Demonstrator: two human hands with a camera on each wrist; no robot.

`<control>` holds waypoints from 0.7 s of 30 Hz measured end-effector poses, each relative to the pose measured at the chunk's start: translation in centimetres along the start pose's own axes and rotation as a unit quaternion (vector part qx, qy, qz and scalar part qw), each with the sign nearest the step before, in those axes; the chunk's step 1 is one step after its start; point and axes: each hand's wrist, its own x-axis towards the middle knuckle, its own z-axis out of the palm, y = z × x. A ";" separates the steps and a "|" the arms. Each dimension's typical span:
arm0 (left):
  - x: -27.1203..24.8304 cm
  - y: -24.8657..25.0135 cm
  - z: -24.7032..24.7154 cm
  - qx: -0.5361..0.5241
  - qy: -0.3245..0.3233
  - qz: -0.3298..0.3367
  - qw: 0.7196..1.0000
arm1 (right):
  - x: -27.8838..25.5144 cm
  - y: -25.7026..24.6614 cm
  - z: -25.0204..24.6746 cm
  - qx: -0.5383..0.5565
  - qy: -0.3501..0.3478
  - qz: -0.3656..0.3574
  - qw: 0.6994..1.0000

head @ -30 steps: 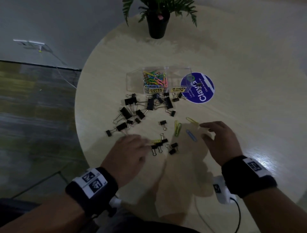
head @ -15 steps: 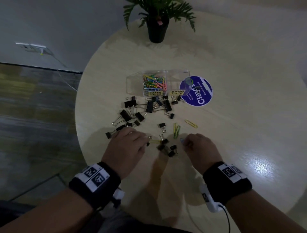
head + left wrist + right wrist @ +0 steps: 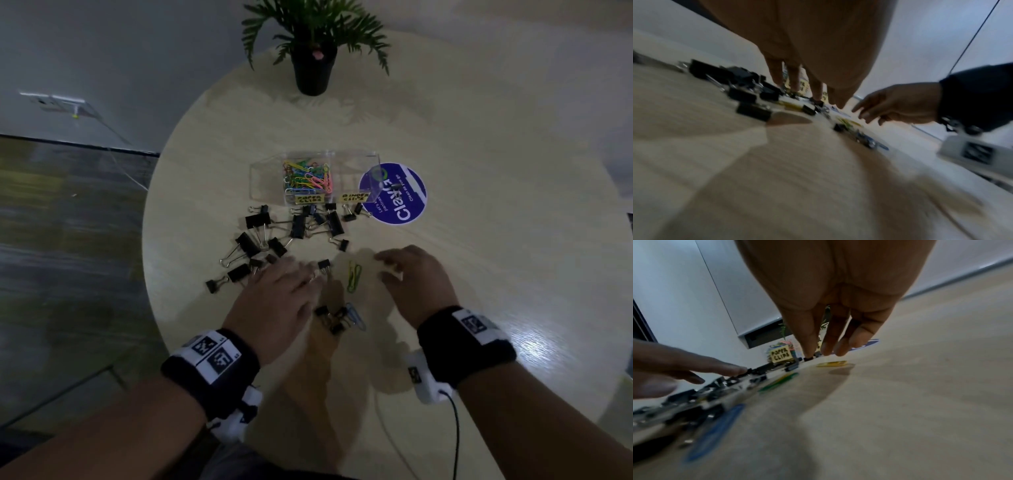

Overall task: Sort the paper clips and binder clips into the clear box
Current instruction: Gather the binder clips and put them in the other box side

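Note:
The clear box [image 3: 265,178] stands mid-table, with colourful paper clips [image 3: 308,174] in its middle compartment behind a "PAPER CLIPS" label [image 3: 781,355]. Black binder clips [image 3: 291,226] lie scattered in front of it. My left hand [image 3: 305,277] hovers flat, fingers straight, by a small binder clip [image 3: 323,264] and holds nothing. My right hand [image 3: 390,267] hangs relaxed and empty, its fingertips [image 3: 840,347] just above a yellow paper clip [image 3: 831,364]. Between the hands lie green-yellow paper clips [image 3: 352,275]. A blue paper clip [image 3: 356,315] lies beside small binder clips [image 3: 332,317] nearer me.
A round blue sticker [image 3: 397,195] lies right of the box. A potted plant [image 3: 313,65] stands at the table's far edge. The round wooden table [image 3: 479,240] drops off to the floor on the left. A thin cable [image 3: 455,428] trails from my right wrist.
My right hand has left the blue paper clip and reached forward over the yellow one. The blue clip now lies nearer me, beside the small binder clips. My left hand slid forward slightly.

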 end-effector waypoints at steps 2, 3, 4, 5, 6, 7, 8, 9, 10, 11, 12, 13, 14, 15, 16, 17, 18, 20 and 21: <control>0.3 0.7 0.9 0.005 -0.058 0.019 0.998 | 1.0 0.6 0.1 -0.032 -0.025 0.004 0.999; 0.3 0.5 1.3 0.004 -0.075 0.017 0.997 | 1.2 0.6 0.2 -0.045 -0.043 0.000 0.998; 0.2 0.1 1.4 0.005 -0.082 0.012 0.997 | 1.2 0.5 0.4 -0.053 -0.058 -0.003 0.997; 0.1 -0.4 1.5 0.009 -0.084 0.006 0.996 | 1.0 0.4 0.5 -0.057 -0.068 -0.005 0.996; 0.0 -0.8 1.4 0.016 -0.081 0.001 0.997 | 0.8 0.2 0.7 -0.057 -0.073 -0.006 0.996; 0.0 -0.9 1.1 0.023 -0.072 -0.005 0.997 | 0.5 0.0 0.9 -0.055 -0.072 -0.010 0.996; 0.1 -0.6 0.8 0.022 -0.063 -0.007 0.998 | 0.3 -0.1 1.2 -0.054 -0.067 -0.015 0.996; 0.2 0.1 0.6 0.012 -0.056 0.001 0.998 | 0.0 -0.2 1.3 -0.054 -0.062 -0.019 0.996; 0.4 1.1 0.5 -0.001 -0.053 0.022 0.998 | -0.1 -0.3 1.4 -0.052 -0.057 -0.018 0.997; 0.5 2.2 0.7 -0.007 -0.055 0.055 0.997 | -0.2 -0.3 1.5 -0.045 -0.053 -0.012 0.998; 0.6 3.4 1.0 -0.004 -0.058 0.094 0.994 | -0.1 -0.2 1.4 -0.033 -0.048 0.001 0.998; 0.5 4.3 1.3 0.002 -0.070 0.124 0.990 | 0.0 -0.2 1.3 -0.017 -0.045 0.024 0.999; 0.2 4.8 1.6 0.007 -0.089 0.136 0.987 | 0.2 -0.1 1.1 0.000 -0.044 0.051 0.998; -0.2 4.8 1.8 0.007 -0.104 0.130 0.986 | 0.3 -0.1 1.0 0.010 -0.045 0.072 0.996; -0.6 4.4 2.0 0.010 -0.111 0.123 0.986 | 0.5 -0.1 0.9 0.011 -0.049 0.078 0.996; -1.0 3.9 2.0 0.015 -0.104 0.121 0.987 | 0.7 -0.1 0.8 0.006 -0.054 0.074 0.996; -1.4 3.3 2.2 0.025 -0.097 0.123 0.987 | 0.8 -0.1 0.8 0.002 -0.059 0.071 0.996; -1.8 2.2 2.2 0.039 -0.074 0.123 0.989 | 1.1 -0.2 0.6 -0.002 -0.080 0.076 0.994; -1.8 1.8 2.2 0.039 -0.059 0.120 0.990 | 1.2 -0.3 0.5 -0.006 -0.095 0.077 0.992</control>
